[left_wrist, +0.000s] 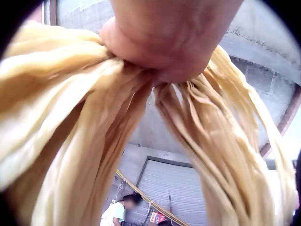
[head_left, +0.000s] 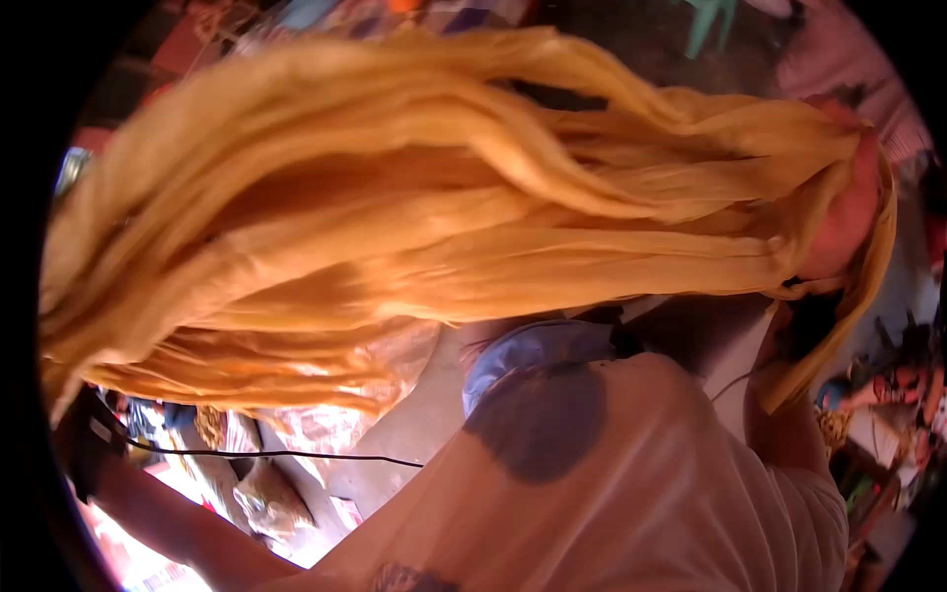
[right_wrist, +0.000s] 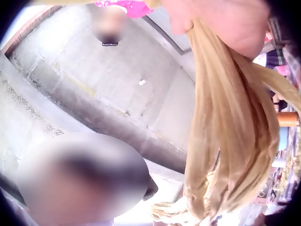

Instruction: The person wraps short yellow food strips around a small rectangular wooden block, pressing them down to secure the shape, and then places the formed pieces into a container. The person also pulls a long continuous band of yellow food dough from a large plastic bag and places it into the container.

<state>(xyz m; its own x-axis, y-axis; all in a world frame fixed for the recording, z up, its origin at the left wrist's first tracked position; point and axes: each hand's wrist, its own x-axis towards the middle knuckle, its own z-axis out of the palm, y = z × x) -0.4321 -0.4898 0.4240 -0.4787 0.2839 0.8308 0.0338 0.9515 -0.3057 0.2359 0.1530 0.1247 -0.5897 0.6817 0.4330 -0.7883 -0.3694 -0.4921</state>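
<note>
A long bundle of thin, wrinkled yellow-orange strips (head_left: 414,197), cloth-like in look, stretches sideways in front of the body in the head view. My right hand (head_left: 843,222) grips its right end, and a loose tail hangs below the wrist. In the right wrist view the right hand (right_wrist: 240,26) holds the gathered strips (right_wrist: 225,117), which fall in a loop. My left hand (left_wrist: 169,37) clenches the other end in the left wrist view, with strips (left_wrist: 221,141) spreading out on both sides of the fist. Folds mostly hide that hand in the head view.
A black cable (head_left: 276,455) runs from the left wrist towards the body. Sacks (head_left: 271,498) stand on the floor at lower left. A green stool (head_left: 708,25) stands at the back. Another person (left_wrist: 117,209) appears low in the left wrist view.
</note>
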